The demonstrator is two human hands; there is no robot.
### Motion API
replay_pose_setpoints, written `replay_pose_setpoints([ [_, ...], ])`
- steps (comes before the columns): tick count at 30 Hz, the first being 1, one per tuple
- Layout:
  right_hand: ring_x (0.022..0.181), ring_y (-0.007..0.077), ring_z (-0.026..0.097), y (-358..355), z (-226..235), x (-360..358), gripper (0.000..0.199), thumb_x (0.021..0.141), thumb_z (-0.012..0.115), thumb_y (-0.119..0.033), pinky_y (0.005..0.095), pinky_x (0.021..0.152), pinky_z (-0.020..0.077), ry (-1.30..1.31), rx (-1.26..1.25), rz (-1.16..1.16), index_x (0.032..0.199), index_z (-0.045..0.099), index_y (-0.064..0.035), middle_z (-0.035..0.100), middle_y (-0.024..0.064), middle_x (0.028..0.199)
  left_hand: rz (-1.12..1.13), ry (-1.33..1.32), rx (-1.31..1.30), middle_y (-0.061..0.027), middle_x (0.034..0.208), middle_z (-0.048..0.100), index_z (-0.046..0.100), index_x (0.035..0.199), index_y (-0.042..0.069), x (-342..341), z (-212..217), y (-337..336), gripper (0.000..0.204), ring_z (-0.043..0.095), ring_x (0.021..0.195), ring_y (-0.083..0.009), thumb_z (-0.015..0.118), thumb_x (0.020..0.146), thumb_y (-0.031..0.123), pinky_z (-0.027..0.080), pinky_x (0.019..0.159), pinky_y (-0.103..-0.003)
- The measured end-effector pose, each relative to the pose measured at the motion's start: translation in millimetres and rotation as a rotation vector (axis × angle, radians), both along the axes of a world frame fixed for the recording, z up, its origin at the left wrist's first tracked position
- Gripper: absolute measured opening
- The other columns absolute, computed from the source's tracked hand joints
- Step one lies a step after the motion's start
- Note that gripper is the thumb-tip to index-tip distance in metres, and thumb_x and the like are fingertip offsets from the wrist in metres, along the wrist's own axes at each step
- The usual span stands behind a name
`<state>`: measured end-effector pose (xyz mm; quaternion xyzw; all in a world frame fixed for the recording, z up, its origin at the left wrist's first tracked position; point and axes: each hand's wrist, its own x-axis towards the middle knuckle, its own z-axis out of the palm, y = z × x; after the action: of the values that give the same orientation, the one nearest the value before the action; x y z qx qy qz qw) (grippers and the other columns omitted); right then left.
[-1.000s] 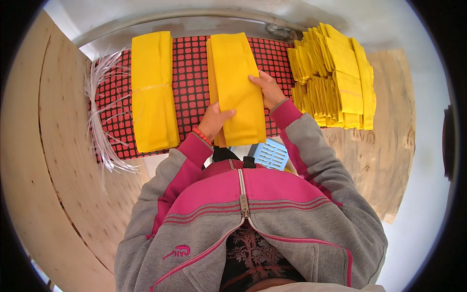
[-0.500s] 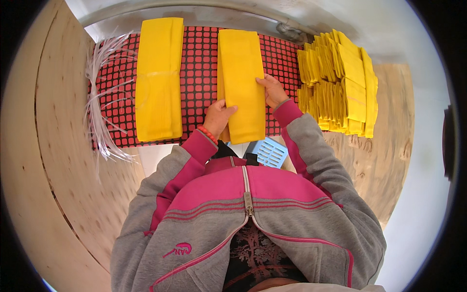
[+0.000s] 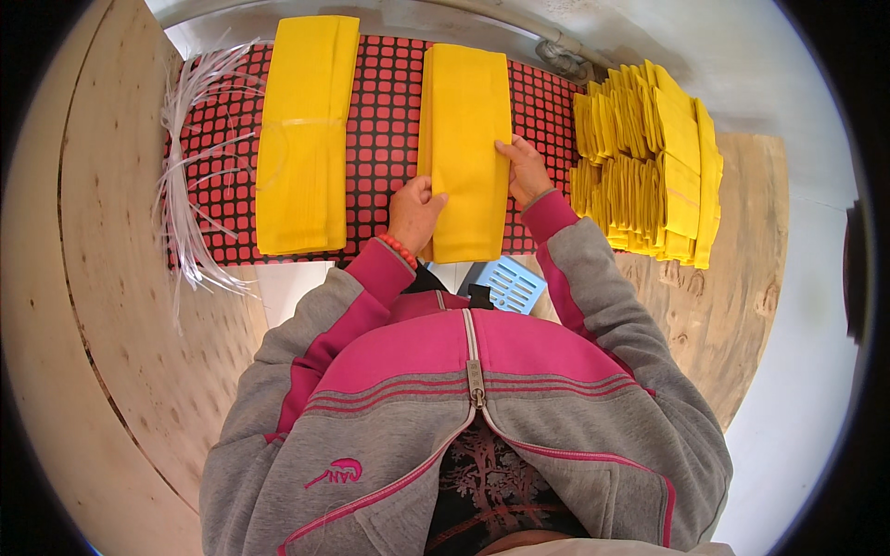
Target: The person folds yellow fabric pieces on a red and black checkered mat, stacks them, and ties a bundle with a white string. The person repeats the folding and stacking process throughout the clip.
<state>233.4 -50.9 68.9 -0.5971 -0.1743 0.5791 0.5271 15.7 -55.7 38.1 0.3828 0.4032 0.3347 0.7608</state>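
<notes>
A stack of long, folded yellow fabric pieces lies lengthwise before me on a red-and-black checked cover. With thumb on top and fingers at the edge, my left hand grips the stack's lower left side. My right hand pinches its right edge about midway up, the thumb over the top face. Just left lies another yellow fabric bundle, with a thin clear strip across its middle. The undersides of the held stack are hidden.
Loose white plastic strips hang over the table's left end. At the right end, many folded yellow pieces are piled up. A pipe runs along the back wall. A blue slotted plastic stool shows below the front edge.
The top of the yellow stack now sits straighter, less slanted than before. Both hands keep nearly the same hold, and the whole view has shifted slightly.
</notes>
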Motion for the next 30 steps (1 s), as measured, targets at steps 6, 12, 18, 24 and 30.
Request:
replay_pose_setpoints([
  [6, 0.099, 0.0182, 0.063, 0.1, 4.4, -4.5, 0.023, 0.097, 0.052, -0.012, 0.0318, 0.086, 0.0527, -0.042, -0.038, 0.024, 0.117, 0.053, -0.001, 0.064, 0.0091, 0.111, -0.014, 0.049, -0.029, -0.0093, 0.092, 0.068, 0.057, 0.109, -0.007, -5.7, -0.7, -2.8, 0.024, 0.064, 0.077, -0.0118, 0.059, 0.089, 0.005, 0.05, 0.066, -0.024],
  [12, 0.101, 0.0215, 0.062, 4.1, -5.1, -1.8, 0.028, 0.096, 0.053, -0.009, 0.0334, 0.088, 0.0504, 0.016, -0.018, 0.023, 0.121, 0.052, 0.003, 0.063, 0.0124, 0.113, 0.021, 0.033, -0.233, -0.0069, 0.093, 0.066, 0.058, 0.106, 0.001, -26.7, 2.4, 0.9, 0.025, 0.064, 0.08, -0.0124, 0.051, 0.096, 0.023, 0.05, 0.069, -0.024],
  [18, 0.099, 0.0212, 0.062, -0.8, -17.4, 2.6, 0.022, 0.096, 0.053, -0.009, 0.0334, 0.088, 0.0507, 0.048, -0.031, 0.026, 0.115, 0.054, 0.0024, 0.063, 0.012, 0.11, 0.07, 0.02, -0.358, -0.0056, 0.088, 0.067, 0.06, 0.099, 0.003, -48.4, 14.3, -5.5, 0.027, 0.065, 0.076, -0.0126, 0.052, 0.097, 0.029, 0.05, 0.067, -0.023],
  [24, 0.098, 0.0218, 0.062, 0.4, -22.6, 4.0, 0.022, 0.096, 0.053, -0.01, 0.0341, 0.086, 0.0511, 0.016, -0.06, 0.024, 0.115, 0.054, 0.0018, 0.063, 0.0119, 0.11, 0.012, 0.104, -0.276, -0.005, 0.092, 0.067, 0.061, 0.101, 0.006, -54.6, 9.5, -6.9, 0.019, 0.064, 0.08, -0.0114, 0.055, 0.096, 0.024, 0.049, 0.069, -0.023],
  [30, 0.095, 0.0225, 0.063, 0.6, -32.0, 9.4, 0.023, 0.096, 0.054, -0.011, 0.0355, 0.082, 0.0526, 0.001, -0.053, 0.038, 0.115, 0.054, 0.0016, 0.064, 0.0119, 0.107, 0.037, 0.128, -0.217, -0.003, 0.085, 0.067, 0.063, 0.097, 0.003, -54.5, 1.0, -10.0, 0.014, 0.061, 0.074, -0.0079, 0.061, 0.091, 0.016, 0.047, 0.065, -0.021],
])
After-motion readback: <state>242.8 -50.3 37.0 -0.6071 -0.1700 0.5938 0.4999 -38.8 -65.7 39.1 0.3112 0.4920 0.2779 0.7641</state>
